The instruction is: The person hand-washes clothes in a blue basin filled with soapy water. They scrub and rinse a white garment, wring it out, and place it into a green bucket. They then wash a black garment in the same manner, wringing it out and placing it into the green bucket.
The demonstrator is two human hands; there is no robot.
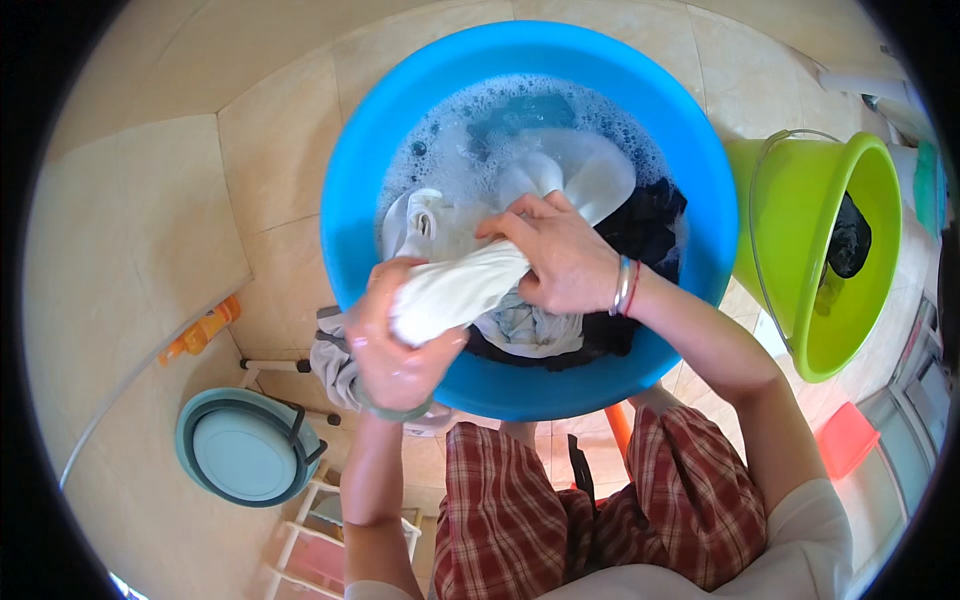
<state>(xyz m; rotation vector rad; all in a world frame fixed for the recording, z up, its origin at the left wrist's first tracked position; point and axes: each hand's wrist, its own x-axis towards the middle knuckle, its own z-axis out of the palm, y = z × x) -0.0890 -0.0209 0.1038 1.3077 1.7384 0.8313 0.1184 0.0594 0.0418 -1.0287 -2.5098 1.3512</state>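
Note:
Between my two hands a wet white cloth garment (462,290) is bunched into a thick roll above a big blue basin (350,130). My left hand (395,335) wraps round its lower left end. At its upper right end, my right hand (560,250) grips it with bent fingers. More white fabric (590,170) puffs up out of the soapy water (450,140) beyond my right hand. A dark garment (645,225) lies in the basin to the right, and pale wet cloth (530,330) rests at the near side. What kind of garment I hold cannot be made out.
At the right stands a lime green bucket (790,230) with a dark item (848,235) inside. Grey cloth (335,360) lies left of the basin. Further left are a folding blue-grey washbasin (245,455), a white rack (290,550) and an orange bottle (200,328) by the wall.

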